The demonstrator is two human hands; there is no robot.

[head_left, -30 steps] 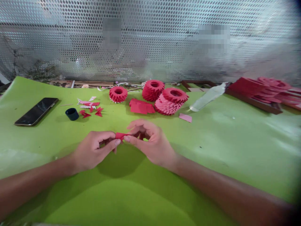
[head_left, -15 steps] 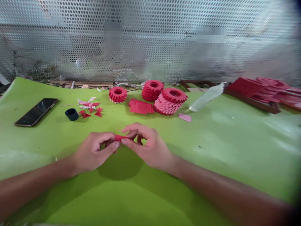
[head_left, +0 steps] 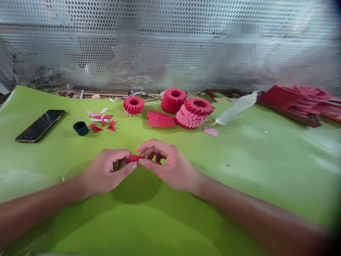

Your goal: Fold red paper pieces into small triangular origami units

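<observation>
Pinched the small red paper piece right there in the middle of the green surface, over a dark round shadow! Gripped its nine-o'clock end with the left hand, fingers curled behind and thumb in front. Closed on its three-o'clock end with the right hand, thumb tip against the paper, index finger arched over. Brought both thumb tips almost together, and pointed the arms out to eight and four o'clock.

Now, round the dial from that red piece! Had a phone lying dark-screened at ten o'clock, and nearer in, a dark cup. Between ten and eleven, had red folded pieces scattered just beside pink and white folded pieces. Straight up at twelve, had a small red ring of pleated paper. Over to one o'clock, had red paper slips overlapping in front of a taller red ring. Towards two, had a pink ring with a red top, then a clear plastic bag. Between two and three, had a flat pink slip, and well beyond, red sheets piled in a brown tray.
</observation>
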